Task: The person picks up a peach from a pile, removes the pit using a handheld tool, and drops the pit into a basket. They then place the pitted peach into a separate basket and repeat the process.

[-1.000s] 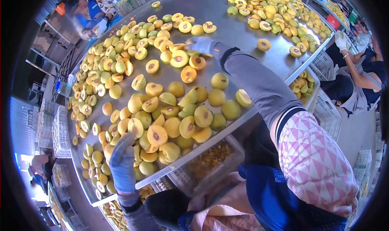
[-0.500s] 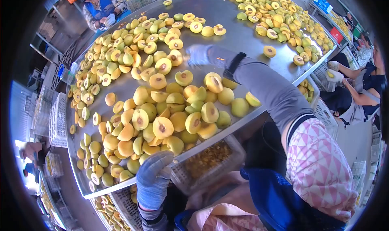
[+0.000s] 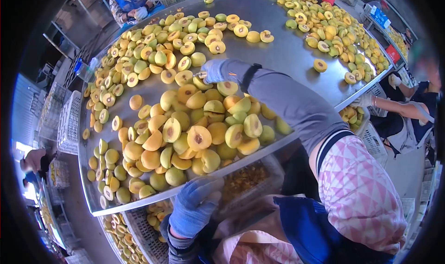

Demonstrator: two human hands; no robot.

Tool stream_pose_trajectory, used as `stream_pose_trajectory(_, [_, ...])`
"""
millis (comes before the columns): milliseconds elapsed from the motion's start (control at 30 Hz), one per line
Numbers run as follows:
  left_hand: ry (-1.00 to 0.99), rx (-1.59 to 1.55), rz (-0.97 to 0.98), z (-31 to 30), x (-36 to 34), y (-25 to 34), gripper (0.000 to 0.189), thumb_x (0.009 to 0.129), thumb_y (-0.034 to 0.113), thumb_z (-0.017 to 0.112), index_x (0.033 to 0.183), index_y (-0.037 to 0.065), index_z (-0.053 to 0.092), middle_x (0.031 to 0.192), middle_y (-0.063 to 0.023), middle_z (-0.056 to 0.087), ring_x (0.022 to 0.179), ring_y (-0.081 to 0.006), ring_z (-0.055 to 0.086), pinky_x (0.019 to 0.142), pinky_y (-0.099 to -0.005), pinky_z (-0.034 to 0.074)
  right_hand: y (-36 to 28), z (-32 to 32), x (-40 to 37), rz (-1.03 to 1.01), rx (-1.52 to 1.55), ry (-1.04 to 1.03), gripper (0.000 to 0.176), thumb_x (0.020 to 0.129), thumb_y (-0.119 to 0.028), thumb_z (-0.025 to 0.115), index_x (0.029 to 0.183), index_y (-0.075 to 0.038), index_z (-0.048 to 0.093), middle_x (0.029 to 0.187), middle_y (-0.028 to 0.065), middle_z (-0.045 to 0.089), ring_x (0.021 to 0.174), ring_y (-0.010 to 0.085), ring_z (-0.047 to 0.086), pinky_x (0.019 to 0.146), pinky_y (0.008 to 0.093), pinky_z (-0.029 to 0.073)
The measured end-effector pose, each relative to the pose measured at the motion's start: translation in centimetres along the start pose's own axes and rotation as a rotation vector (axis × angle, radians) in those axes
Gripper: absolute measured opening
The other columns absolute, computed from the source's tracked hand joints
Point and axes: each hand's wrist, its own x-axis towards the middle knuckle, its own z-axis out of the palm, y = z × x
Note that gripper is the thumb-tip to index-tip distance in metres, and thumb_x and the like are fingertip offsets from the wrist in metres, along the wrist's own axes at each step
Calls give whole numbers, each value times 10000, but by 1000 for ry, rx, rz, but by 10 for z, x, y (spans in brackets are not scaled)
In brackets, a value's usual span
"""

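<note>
Reaching with a curled right hand (image 3: 215, 71), unclear whether gripping, among likely light, firm, easily bruised fruit halves (image 3: 199, 138), slick inside and best held round the skin, strewn over a metal tabletop (image 3: 278, 46), with a half-open, seemingly empty left hand (image 3: 194, 207) by the near edge

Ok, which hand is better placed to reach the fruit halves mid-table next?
Probably the right hand: it is among the fruit halves on the table. The left hand is down by the near edge.
</note>
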Motion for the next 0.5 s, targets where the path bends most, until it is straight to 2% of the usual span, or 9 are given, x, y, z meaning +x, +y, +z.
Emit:
stream_pose_trajectory(67, [3, -14, 27, 4, -4, 1, 196, 893, 138, 660, 1050, 29, 703, 992, -114, 693, 920, -224, 656, 825, -319, 512, 4, 7, -17, 20, 24, 62, 377, 842, -344, 636, 1150, -126, 655, 1036, 138, 695, 956, 347, 655, 838, 442, 503])
stream_pose_trajectory(167, [-5, -174, -189, 8, 2, 9, 198, 903, 125, 644, 1059, 12, 693, 1016, -96, 693, 948, -192, 651, 857, -304, 504, 16, 19, -26, -55, 116, 500, 336, 840, -223, 670, 1131, -62, 623, 955, 125, 688, 860, 274, 660, 787, 380, 516])
stream_pose_trajectory(200, [1, -176, -194, 13, 6, 5, 198, 903, 125, 644, 1059, 12, 693, 1016, -96, 693, 948, -192, 651, 857, -304, 504, 12, 16, -38, -62, 115, 494, 336, 840, -223, 670, 1131, -62, 623, 955, 125, 688, 860, 274, 660, 787, 380, 516])
stream_pose_trajectory(267, [299, -249, -134, 24, 7, -4, 306, 935, 144, 617, 1202, -3, 628, 1154, -91, 653, 1046, -188, 620, 914, -301, 489, -17, 0, -77, -234, 539, 546, 357, 831, -179, 689, 1146, -32, 612, 934, 89, 669, 804, 189, 612, 768, 338, 507])
stream_pose_trajectory(300, [385, -383, -146, 28, 12, 10, 379, 954, 161, 594, 1292, -4, 550, 1221, -94, 615, 1098, -187, 589, 936, -301, 480, -47, -7, -116, -179, 712, 431, 365, 826, -144, 693, 1154, -14, 602, 908, 67, 644, 775, 138, 558, 737, 314, 498])
stream_pose_trajectory(367, [515, -587, -124, 41, 27, 29, 511, 986, 202, 553, 1429, 2, 397, 1337, -105, 535, 1177, -194, 539, 964, -303, 471, -79, 9, -163, -369, 733, 450, 372, 837, -162, 692, 1162, -12, 593, 904, 76, 644, 762, 150, 574, 716, 326, 506])
stream_pose_trajectory(433, [581, -680, -29, 61, 39, 10, 560, 1017, 285, 489, 1481, 26, 312, 1371, -103, 500, 1200, -199, 530, 958, -321, 484, -118, 16, -224, -186, 985, 114, 381, 857, -195, 692, 1169, -3, 583, 932, 89, 654, 793, 162, 595, 732, 330, 511])
stream_pose_trajectory(467, [579, -892, -178, 66, 37, 26, 539, 1020, 306, 484, 1478, 71, 327, 1434, -148, 426, 1281, -222, 442, 1039, -362, 411, -133, 21, -248, -221, 545, 307, 382, 870, -220, 698, 1164, -4, 585, 956, 76, 661, 825, 147, 620, 726, 312, 521])
stream_pose_trajectory(500, [614, -792, -46, 79, 40, 11, 534, 1015, 335, 478, 1469, 86, 344, 1412, -157, 444, 1259, -233, 467, 1025, -367, 428, -135, 43, -260, -281, 643, 310, 373, 873, -209, 698, 1166, -5, 588, 941, 64, 661, 831, 138, 629, 716, 299, 525])
